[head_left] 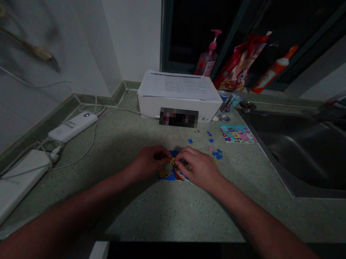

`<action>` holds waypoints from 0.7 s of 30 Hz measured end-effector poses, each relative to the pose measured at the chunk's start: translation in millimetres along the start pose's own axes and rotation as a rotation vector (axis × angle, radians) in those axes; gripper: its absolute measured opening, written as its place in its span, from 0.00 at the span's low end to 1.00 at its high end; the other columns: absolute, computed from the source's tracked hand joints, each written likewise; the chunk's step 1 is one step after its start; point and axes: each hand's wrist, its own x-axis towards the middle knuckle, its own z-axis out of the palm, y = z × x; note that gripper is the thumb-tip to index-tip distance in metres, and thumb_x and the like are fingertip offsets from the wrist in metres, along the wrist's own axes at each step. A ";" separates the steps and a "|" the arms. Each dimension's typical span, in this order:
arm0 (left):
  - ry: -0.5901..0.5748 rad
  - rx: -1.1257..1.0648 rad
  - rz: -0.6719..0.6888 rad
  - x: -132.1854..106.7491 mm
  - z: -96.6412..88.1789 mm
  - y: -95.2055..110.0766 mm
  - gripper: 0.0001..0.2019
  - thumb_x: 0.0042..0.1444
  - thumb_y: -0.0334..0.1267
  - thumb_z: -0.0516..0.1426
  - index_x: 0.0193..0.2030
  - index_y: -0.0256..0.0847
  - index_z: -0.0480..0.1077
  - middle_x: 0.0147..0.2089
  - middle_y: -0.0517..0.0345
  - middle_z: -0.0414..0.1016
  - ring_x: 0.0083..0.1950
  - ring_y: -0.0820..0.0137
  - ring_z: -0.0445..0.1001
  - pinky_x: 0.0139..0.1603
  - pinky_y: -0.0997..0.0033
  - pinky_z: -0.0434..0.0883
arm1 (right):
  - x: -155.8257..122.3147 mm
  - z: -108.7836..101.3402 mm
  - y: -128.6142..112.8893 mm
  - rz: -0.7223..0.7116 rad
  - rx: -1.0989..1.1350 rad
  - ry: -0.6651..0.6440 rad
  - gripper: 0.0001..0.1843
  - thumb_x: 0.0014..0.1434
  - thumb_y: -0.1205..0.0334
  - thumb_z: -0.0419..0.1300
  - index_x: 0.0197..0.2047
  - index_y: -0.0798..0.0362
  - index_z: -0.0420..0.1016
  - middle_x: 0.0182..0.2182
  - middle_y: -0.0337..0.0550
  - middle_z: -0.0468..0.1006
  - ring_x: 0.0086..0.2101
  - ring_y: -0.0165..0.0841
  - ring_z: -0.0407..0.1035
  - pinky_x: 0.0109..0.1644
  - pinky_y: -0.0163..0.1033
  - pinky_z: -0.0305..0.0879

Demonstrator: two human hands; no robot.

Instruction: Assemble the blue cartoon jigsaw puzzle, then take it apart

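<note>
Both my hands meet over a small, partly joined jigsaw puzzle (171, 174) with blue and yellow patches on the green speckled countertop (164, 211). My left hand (147, 162) is curled, fingertips pinched at a small yellowish piece at the puzzle's top edge. My right hand (198, 167) lies over the puzzle's right side, its fingers bent and pressed on the pieces. Loose blue puzzle pieces (215, 150) are scattered just beyond my right hand. A colourful picture card (237, 133) lies further back on the right.
A white cardboard box (179, 95) with a printed sheet on top stands behind the puzzle. A steel sink (309, 156) is at the right. White power strips (71, 127) and cables lie at the left. A pink pump bottle (207, 59), a red bag and an orange bottle stand on the window ledge.
</note>
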 end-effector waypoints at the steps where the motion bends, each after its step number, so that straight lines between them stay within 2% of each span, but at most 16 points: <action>1: -0.004 0.011 0.001 0.4 -0.7 -0.2 0.06 0.57 0.34 0.61 0.38 0.42 0.80 0.39 0.54 0.85 0.41 0.63 0.82 0.45 0.64 0.76 | -0.1 0.3 -0.7 0.002 0.006 -0.006 0.06 0.70 0.62 0.57 0.44 0.49 0.77 0.41 0.43 0.80 0.41 0.36 0.76 0.43 0.40 0.70; 8: -0.027 0.011 -0.016 2.6 -1.4 -1.3 0.05 0.55 0.34 0.62 0.38 0.40 0.79 0.38 0.53 0.85 0.40 0.63 0.82 0.43 0.64 0.77 | -0.8 1.8 -2.2 -0.020 0.001 -0.031 0.10 0.70 0.62 0.58 0.52 0.48 0.76 0.47 0.45 0.79 0.45 0.38 0.76 0.45 0.41 0.71; 13: -0.036 -0.029 -0.059 3.0 -2.1 -4.1 0.10 0.54 0.34 0.63 0.44 0.39 0.77 0.40 0.53 0.85 0.41 0.64 0.82 0.42 0.66 0.77 | -1.1 4.3 -1.9 -0.031 0.012 -0.034 0.09 0.68 0.63 0.60 0.49 0.48 0.77 0.47 0.44 0.80 0.45 0.37 0.76 0.45 0.41 0.71; 21: -0.101 -0.050 -0.051 3.1 -2.9 -5.9 0.10 0.54 0.33 0.62 0.45 0.38 0.77 0.38 0.52 0.84 0.41 0.63 0.83 0.41 0.67 0.76 | -0.7 6.5 -3.6 -0.052 -0.006 -0.038 0.06 0.65 0.64 0.61 0.46 0.49 0.76 0.45 0.44 0.80 0.42 0.36 0.75 0.42 0.39 0.69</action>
